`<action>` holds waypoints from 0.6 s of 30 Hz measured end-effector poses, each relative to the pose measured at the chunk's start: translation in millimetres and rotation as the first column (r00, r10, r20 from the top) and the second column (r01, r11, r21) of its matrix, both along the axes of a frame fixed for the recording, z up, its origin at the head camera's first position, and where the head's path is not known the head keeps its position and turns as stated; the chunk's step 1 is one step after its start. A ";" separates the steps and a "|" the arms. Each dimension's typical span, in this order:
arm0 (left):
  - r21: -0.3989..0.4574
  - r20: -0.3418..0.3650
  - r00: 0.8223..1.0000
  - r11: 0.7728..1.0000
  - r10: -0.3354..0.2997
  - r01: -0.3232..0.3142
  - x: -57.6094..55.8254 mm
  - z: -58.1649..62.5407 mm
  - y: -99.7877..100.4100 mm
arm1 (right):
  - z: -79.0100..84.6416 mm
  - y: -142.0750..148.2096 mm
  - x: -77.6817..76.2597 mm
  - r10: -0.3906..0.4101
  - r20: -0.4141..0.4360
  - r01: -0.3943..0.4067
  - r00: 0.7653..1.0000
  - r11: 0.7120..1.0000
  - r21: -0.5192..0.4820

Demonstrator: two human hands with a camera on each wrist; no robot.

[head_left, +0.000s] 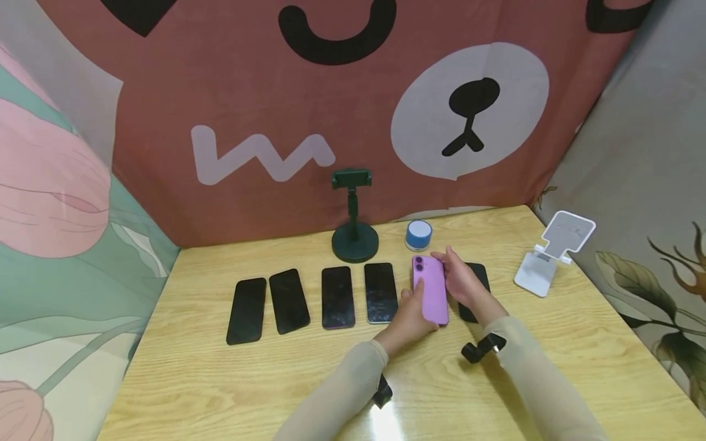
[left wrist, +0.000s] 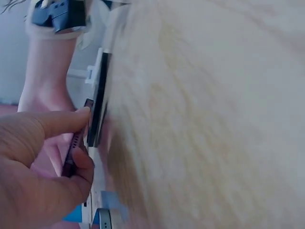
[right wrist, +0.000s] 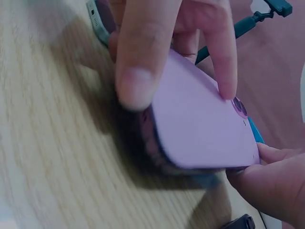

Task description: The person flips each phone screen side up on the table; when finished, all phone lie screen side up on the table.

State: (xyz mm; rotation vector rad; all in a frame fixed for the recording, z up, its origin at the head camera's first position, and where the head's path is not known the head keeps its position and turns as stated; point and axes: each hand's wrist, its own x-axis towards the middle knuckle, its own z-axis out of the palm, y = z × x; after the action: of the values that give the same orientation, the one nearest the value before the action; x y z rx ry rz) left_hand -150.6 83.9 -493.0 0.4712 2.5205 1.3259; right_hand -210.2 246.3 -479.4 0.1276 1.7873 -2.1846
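A pink-purple smartphone (head_left: pixel 434 294), back facing up with two camera lenses at the upper left, is held between both hands over the table. My left hand (head_left: pixel 408 318) grips its lower end and left side; in the left wrist view the thumb and curled fingers (left wrist: pixel 82 167) close on the phone's edge. At the upper right edge, my right hand (head_left: pixel 463 278) pinches the phone, its thumb (right wrist: pixel 274 179) showing at the edge in the right wrist view. In that view the pink back (right wrist: pixel 205 124) is tilted above the wood. The phone's screen is hidden underneath.
Several dark phones lie in a row to the left, the closest being a black phone (head_left: pixel 381 293). Another dark phone (head_left: pixel 478 275) lies partly under my right hand. Behind stand a green phone stand (head_left: pixel 355 242) and a blue-white round device (head_left: pixel 418 235); a white folding stand (head_left: pixel 537 272) is at right.
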 end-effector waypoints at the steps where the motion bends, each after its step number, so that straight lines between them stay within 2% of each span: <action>1: 0.023 0.007 1.000 1.000 -0.008 0.007 -0.7 0.2 -1.5 | 1.3 0.9 1.1 0.005 -0.009 -0.005 1.000 1.000 -0.005; 5: 0.120 0.038 0.999 0.992 -0.038 0.033 -3.3 2.4 -7.7 | 7.1 4.7 4.4 0.029 -0.044 -0.031 0.999 0.998 -0.057; 8: 0.216 0.075 0.995 0.976 -0.060 0.043 -4.1 5.1 -11.7 | 10.4 7.2 6.4 0.046 -0.066 -0.052 0.997 0.995 -0.091; 14: 0.387 0.135 0.984 0.920 -0.113 0.053 -5.2 4.0 -16.7 | 11.5 12.7 8.4 0.047 -0.131 -0.066 0.990 0.988 -0.142; 18: 0.503 0.193 0.970 0.864 -0.150 0.034 -6.3 1.7 -17.8 | 10.7 14.6 8.2 0.051 -0.167 -0.089 0.985 0.971 -0.223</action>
State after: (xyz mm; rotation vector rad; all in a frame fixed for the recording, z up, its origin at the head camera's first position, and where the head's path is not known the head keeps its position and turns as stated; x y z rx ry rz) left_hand -156.8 66.1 -491.3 0.4966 1.9313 1.8763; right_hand -202.0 261.0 -468.8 -0.1668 1.5739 -2.3886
